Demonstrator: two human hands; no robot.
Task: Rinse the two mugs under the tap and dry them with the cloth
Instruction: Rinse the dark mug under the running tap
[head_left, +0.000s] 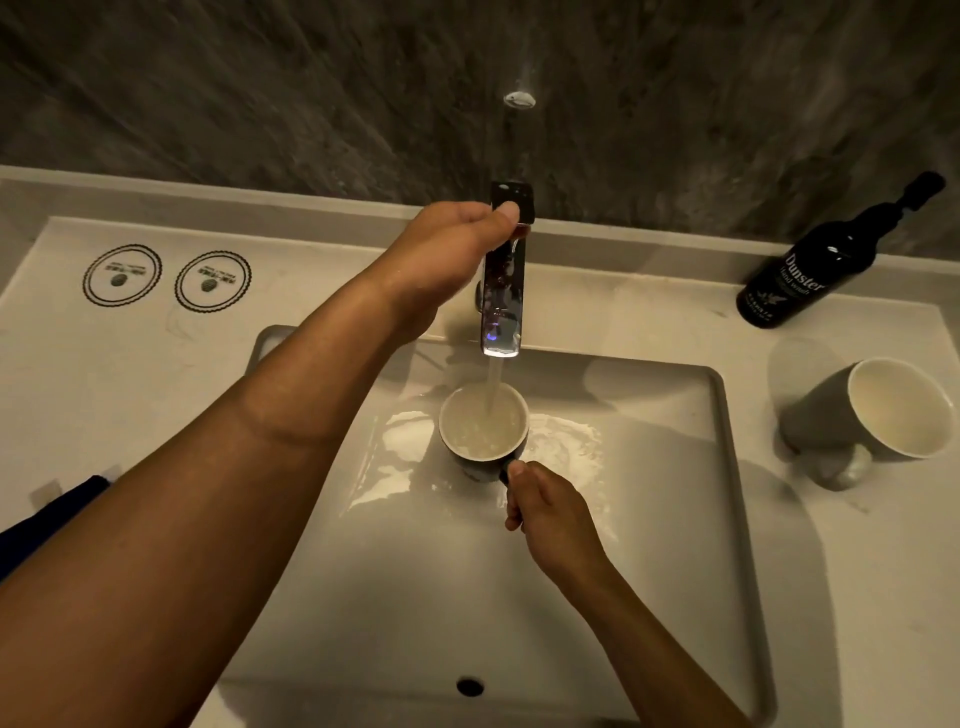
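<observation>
- Step in hand: first mug (483, 434) is pinched by its handle in the right hand (553, 512), under the tap (503, 291), filling.
- Tap lever is gripped by the left hand (447, 260).
- Next, judged: water shut off, mug emptied; second mug (878, 410) waits right of the tap on the worktop (883, 571).

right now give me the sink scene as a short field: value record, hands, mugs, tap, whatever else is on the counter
left hand: grips the lever of the tap
right hand: holds the handle of the dark mug
dark mug: upright under the stream, nearly full of water
tap: running
second mug: on the counter right of the sink, tilted, mouth toward the camera
hand wash bottle: black, at back right
coasters: two round ones at back left
dark cloth: at left edge, partly hidden by the arm
</observation>
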